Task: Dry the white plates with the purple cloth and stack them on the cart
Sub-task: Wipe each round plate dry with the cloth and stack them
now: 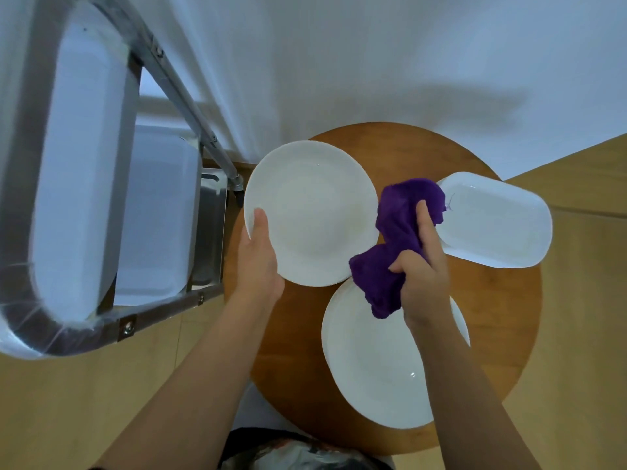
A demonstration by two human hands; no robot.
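The round plate (pixel 310 212) is up off the table (pixel 502 307), held at its left rim by the left hand (pixel 259 262): thumb lying over the top edge, the other fingers out of sight underneath, so it is plainly gripped rather than resting. It sits tilted a little toward the person, face up, which I take to be the way to offer the whole face to the cloth.

The cloth (pixel 397 245) is bunched in the right hand (pixel 422 266), fingers clenched round the middle of it, one wad sticking out above the fist and another hanging below. It is just beside the plate's right edge; whether it touches the rim I cannot tell. Balled like that it gives a thick pad to press with, and the wiping looks about to start or in mid-stroke.

A second round plate (pixel 383 364) lies flat on the table nearest the person, partly under the right wrist. An oval dish (pixel 498 222) lies at the far right edge of the table, its near corner hidden by the cloth. Both seem to be waiting their turn.

The cart (pixel 101 198) stands close on the left, metal frame and pale trays, its corner almost against the table. I can make out no plates on it, so the stacking seems not yet begun. Its nearness suits the left hand, which would only have to swing the plate across.
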